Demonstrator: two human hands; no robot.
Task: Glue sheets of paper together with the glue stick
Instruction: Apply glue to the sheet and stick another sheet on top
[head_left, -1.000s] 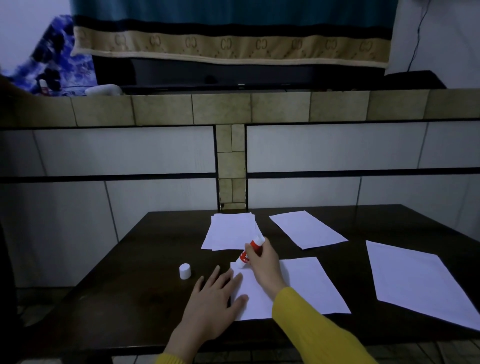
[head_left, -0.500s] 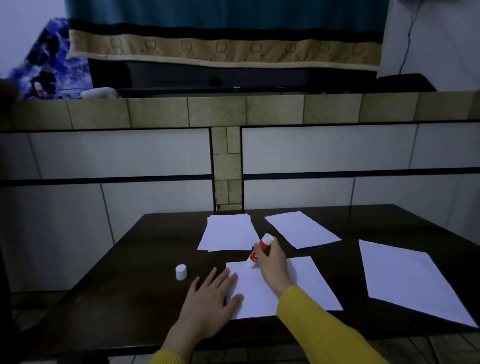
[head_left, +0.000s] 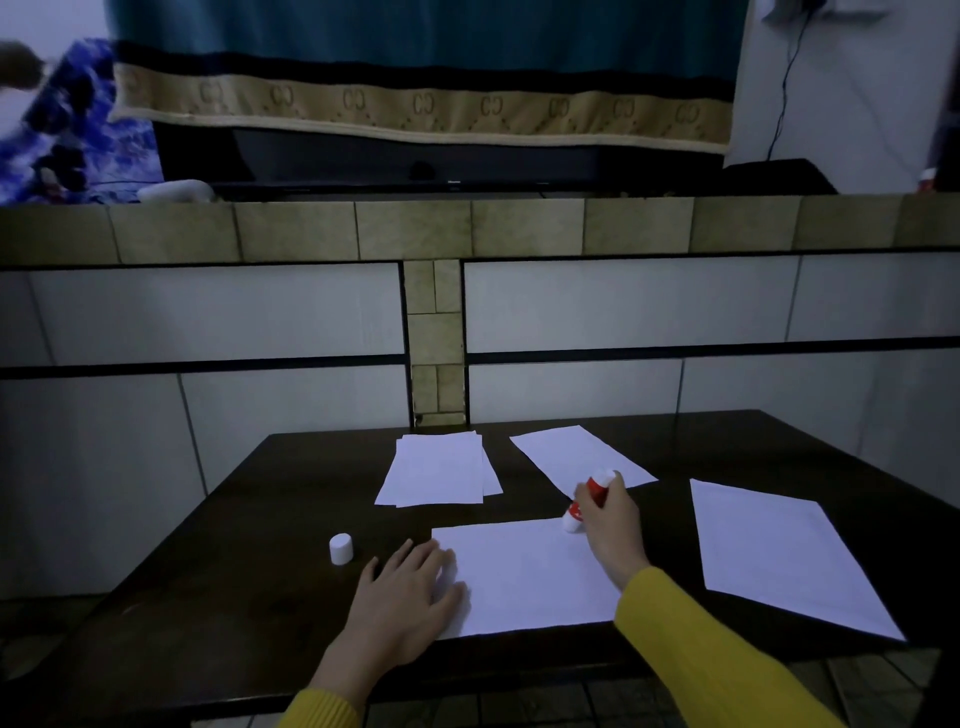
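Low in the middle of the frame, the right hand (head_left: 610, 525) grips the red-and-white plastic glue stick (head_left: 586, 500), tilted with its lower tip touching the far right corner of the nearest white paper sheet (head_left: 524, 571) on the dark wooden worktop (head_left: 249, 571). The left hand (head_left: 402, 592) lies flat, fingers straight and spread, pressing the sheet's left edge.

The likeliest trouble is the sheet shifting or creasing. The left hand pins only the left edge, well apart from the corner being glued, so a hard drag of the tip could buckle the unheld right side or skew it round. The tip sits right at the paper's far edge, so a stroke running past it would probably smear glue onto the worktop, where the sheet could later stick. Whether any glue has gone down cannot be told in this dim light, so missed patches are a real risk.

The yellow knitted sleeve (head_left: 701, 649) crosses the sheet's lower right corner and could pick up glue or drag the paper. The small white cylindrical cap (head_left: 341, 548) stands near the left hand, easily knocked over.

A loose stack of white sheets (head_left: 436, 473) lies above centre, a single white sheet (head_left: 571, 454) to its right, and a large white sheet (head_left: 779, 556) at the right.
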